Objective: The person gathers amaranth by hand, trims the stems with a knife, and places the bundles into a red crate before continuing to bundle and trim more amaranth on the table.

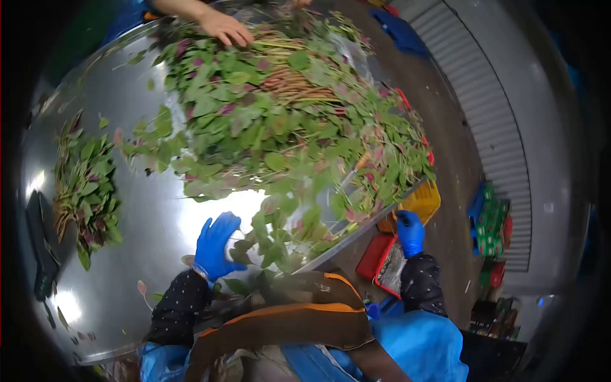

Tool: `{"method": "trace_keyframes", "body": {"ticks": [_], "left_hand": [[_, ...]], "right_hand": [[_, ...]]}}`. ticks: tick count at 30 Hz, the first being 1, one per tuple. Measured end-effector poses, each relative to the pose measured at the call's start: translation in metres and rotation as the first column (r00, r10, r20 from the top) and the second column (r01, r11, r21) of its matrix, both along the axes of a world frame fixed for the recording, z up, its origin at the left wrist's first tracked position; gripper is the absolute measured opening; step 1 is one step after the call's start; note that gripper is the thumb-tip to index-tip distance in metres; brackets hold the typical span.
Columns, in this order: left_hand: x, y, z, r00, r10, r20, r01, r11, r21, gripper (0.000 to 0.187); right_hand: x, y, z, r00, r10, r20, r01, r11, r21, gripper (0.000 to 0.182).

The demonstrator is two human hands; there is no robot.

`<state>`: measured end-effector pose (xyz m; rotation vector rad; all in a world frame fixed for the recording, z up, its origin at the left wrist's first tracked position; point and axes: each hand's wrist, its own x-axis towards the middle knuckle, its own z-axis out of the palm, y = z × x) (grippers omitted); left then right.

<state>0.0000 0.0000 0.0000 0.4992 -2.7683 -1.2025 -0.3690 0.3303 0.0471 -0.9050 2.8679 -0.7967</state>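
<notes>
The left hand [215, 245] in a blue glove lies open on the steel counter [127, 254], touching the greens [286, 127] at the pile's near edge. The right hand [410, 232] hangs off the counter's edge; its grip I cannot tell. The greens look light, soft and easy to bruise, so better held by the stems. Another person's bare hand [224, 28] rests on the far side of the pile.

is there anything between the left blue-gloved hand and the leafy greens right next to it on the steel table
Nothing visible stands between them. The left hand rests on the bare steel table, and the nearest leafy stems lie right beside its fingers. The right hand is off the table edge, beyond the big pile.
</notes>
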Motion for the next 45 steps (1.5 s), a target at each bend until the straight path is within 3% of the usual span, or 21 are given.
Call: {"method": "trace_keyframes", "body": {"ticks": [2, 3, 8, 10, 13, 16, 19, 20, 23, 26, 27, 28, 29, 32, 33, 36, 38, 40, 43, 44, 45], "left_hand": [[0.025, -0.003, 0.007, 0.995, -0.007, 0.1, 0.021, 0.991, -0.136, 0.113], [-0.061, 0.075, -0.012, 0.999, -0.036, 0.034, 0.041, 0.987, -0.153, 0.114], [-0.079, 0.102, 0.002, 0.992, 0.045, 0.122, -0.018, 0.976, -0.218, 0.116], [-0.097, 0.112, -0.004, 0.988, 0.059, 0.139, -0.023, 0.968, -0.248, 0.116], [-0.155, 0.137, -0.004, 0.986, 0.09, 0.143, -0.051, 0.965, -0.259, 0.094], [-0.235, 0.169, -0.033, 0.986, 0.13, 0.107, -0.085, 0.932, -0.351, 0.074], [-0.323, 0.195, -0.072, 0.984, 0.119, 0.134, -0.006, 0.77, -0.638, 0.08], [-0.362, 0.205, -0.032, 0.964, 0.103, 0.245, -0.013, 0.938, -0.346, 0.087], [-0.455, 0.232, -0.026, 0.964, 0.117, 0.237, 0.018, 0.865, -0.501, 0.091], [-0.546, 0.26, -0.027, 0.987, 0.161, 0.026, -0.146, 0.939, -0.311, 0.092], [-0.577, 0.269, -0.014, 0.981, 0.169, 0.093, -0.138, 0.95, -0.279, 0.097], [-0.604, 0.273, -0.021, 0.986, 0.15, 0.078, -0.121, 0.947, -0.297, 0.101], [-0.629, 0.278, -0.028, 0.989, 0.134, 0.062, -0.108, 0.944, -0.313, 0.105], [-0.729, 0.295, -0.02, 0.997, 0.067, 0.025, -0.057, 0.958, -0.28, 0.109], [-0.763, 0.302, -0.028, 0.998, 0.057, -0.018, -0.06, 0.949, -0.31, 0.106], [-0.863, 0.321, -0.032, 0.999, -0.038, -0.029, 0.023, 0.918, -0.397, 0.095], [-0.908, 0.333, -0.049, 0.99, -0.138, -0.038, 0.117, 0.937, -0.33, 0.096], [-0.926, 0.344, -0.026, 0.971, -0.233, -0.046, 0.21, 0.933, -0.291, 0.092], [-0.909, 0.349, -0.001, 0.911, -0.395, -0.116, 0.325, 0.863, -0.385, 0.082], [-0.898, 0.349, 0.006, 0.892, -0.445, -0.08, 0.394, 0.852, -0.346, 0.07], [-0.884, 0.348, -0.012, 0.871, -0.481, -0.101, 0.466, 0.874, -0.142, 0.065]], "right_hand": [[0.025, -0.024, -0.026, 0.998, 0.05, -0.026, -0.05, 0.998, -0.025, 0.014], [-0.055, 0.022, 0.017, 0.994, 0.05, -0.097, -0.051, 0.999, -0.014, 0.015], [-0.087, -0.071, -0.018, 0.909, 0.315, -0.272, -0.328, 0.945, -0.001, 0.031], [-0.117, -0.099, -0.033, 0.778, 0.472, -0.414, -0.416, 0.881, 0.224, 0.026], [-0.171, -0.109, -0.039, 0.675, 0.718, -0.171, -0.572, 0.655, 0.494, 0.024], [-0.239, -0.085, -0.018, 0.798, 0.595, -0.096, -0.556, 0.788, 0.262, 0.021], [-0.317, -0.022, 0.024, 0.952, 0.257, -0.163, -0.28, 0.95, -0.138, 0.031], [-0.341, 0.011, 0.028, 0.981, 0.109, -0.157, -0.145, 0.961, -0.237, 0.032], [-0.408, 0.128, 0.034, 0.97, -0.17, 0.176, 0.217, 0.93, -0.296, 0.036], [-0.435, 0.274, -0.015, 0.885, -0.361, 0.296, 0.45, 0.827, -0.337, 0.033], [-0.421, 0.298, -0.003, 0.877, -0.424, 0.226, 0.471, 0.85, -0.237, 0.026], [-0.408, 0.329, -0.014, 0.808, -0.454, 0.375, 0.575, 0.745, -0.337, 0.019], [-0.39, 0.345, -0.007, 0.8, -0.537, 0.269, 0.588, 0.791, -0.17, 0.017], [-0.342, 0.425, -0.066, 0.704, -0.608, 0.368, 0.705, 0.66, -0.258, 0.016], [-0.326, 0.431, -0.083, 0.614, -0.594, 0.52, 0.786, 0.518, -0.337, 0.017], [-0.302, 0.432, -0.101, 0.468, -0.582, 0.664, 0.867, 0.448, -0.219, 0.022], [-0.3, 0.414, -0.099, 0.417, -0.575, 0.704, 0.893, 0.402, -0.201, 0.023], [-0.313, 0.385, -0.096, 0.396, -0.528, 0.752, 0.914, 0.308, -0.265, 0.025], [-0.358, 0.326, -0.079, 0.468, -0.373, 0.801, 0.877, 0.306, -0.37, 0.03], [-0.372, 0.311, -0.086, 0.483, -0.318, 0.816, 0.866, 0.31, -0.391, 0.032], [-0.393, 0.287, -0.091, 0.482, -0.264, 0.835, 0.859, 0.331, -0.391, 0.034]]}}
